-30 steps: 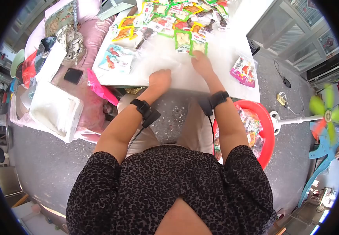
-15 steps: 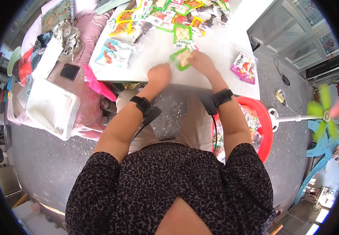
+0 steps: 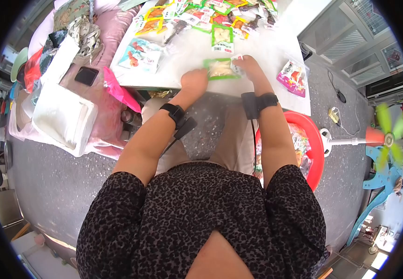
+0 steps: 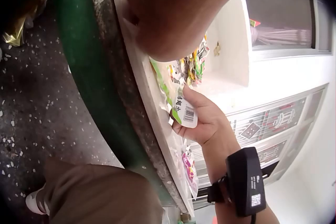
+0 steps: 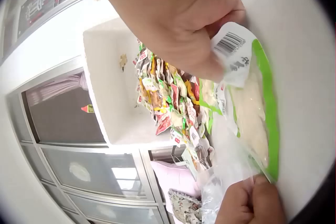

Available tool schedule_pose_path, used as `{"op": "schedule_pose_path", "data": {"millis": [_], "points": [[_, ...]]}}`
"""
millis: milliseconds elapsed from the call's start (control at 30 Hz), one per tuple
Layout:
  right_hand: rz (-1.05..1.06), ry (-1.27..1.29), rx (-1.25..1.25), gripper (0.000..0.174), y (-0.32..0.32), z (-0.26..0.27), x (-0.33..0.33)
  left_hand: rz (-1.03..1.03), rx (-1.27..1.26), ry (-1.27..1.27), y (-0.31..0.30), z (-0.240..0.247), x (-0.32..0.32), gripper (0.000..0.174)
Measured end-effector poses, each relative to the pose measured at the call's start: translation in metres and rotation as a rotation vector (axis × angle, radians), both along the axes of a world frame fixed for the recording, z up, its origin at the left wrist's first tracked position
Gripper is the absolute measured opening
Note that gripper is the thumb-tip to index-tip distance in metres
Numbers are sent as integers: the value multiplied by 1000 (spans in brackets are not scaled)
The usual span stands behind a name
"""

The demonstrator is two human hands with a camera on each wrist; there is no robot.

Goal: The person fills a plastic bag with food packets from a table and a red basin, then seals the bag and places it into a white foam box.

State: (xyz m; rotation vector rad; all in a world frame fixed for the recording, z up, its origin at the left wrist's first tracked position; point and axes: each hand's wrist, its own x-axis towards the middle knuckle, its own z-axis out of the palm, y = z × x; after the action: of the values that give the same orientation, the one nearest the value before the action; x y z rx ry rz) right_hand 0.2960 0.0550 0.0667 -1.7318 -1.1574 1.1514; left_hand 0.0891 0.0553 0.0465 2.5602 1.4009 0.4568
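Observation:
A green-edged snack packet (image 3: 222, 69) with pale food inside lies between both hands at the table's near edge. My right hand (image 3: 252, 69) pinches its white, barcoded end (image 5: 230, 45) between thumb and fingers. At the opposite end my left hand (image 3: 195, 80) has curled fingers gripping the packet's corner, as the right wrist view shows. Clear plastic film (image 5: 216, 195) lies against that left hand. In the left wrist view, the left hand's own fingers are mostly hidden behind its wrist. Another green-edged packet (image 3: 222, 37) lies just beyond.
Several snack packets (image 3: 201, 16) are heaped at the table's (image 3: 262, 88) far side. A blue-and-white packet (image 3: 138, 56) lies left, a pink one (image 3: 292, 79) right. A red basin (image 3: 316, 162) of packets stands by the right leg, with a fan (image 3: 388, 139) further right.
My right hand has drawn the green-edged packet from farther up the table towards the near edge and turned it sideways. The left hand now grips its other end.

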Motion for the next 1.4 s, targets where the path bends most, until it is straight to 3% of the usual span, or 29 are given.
{"op": "schedule_pose_path", "data": {"millis": [33,233,433,533,633,1033,1233,1400], "points": [[34,156,32,23,-2,-5,1,1,-7,-1,0,0,0,16],[-273,282,227,20,-54,9,-13,36,-92,-57,2,1,1,18],[-312,699,363,20,-100,4,-1,44,-172,-73,-3,5,12,19],[-315,757,344,20,-112,9,-4,42,-203,-90,-4,6,18,20],[-163,775,294,19,-111,-4,3,15,-245,-115,-3,6,21,20],[-297,746,251,17,-89,-21,5,-35,-270,-125,-19,24,26,19],[-395,902,325,15,-75,-16,-46,-31,-184,-85,-33,43,38,18],[-5,142,54,16,-79,0,-54,-28,-125,-95,-36,34,33,16]]}}
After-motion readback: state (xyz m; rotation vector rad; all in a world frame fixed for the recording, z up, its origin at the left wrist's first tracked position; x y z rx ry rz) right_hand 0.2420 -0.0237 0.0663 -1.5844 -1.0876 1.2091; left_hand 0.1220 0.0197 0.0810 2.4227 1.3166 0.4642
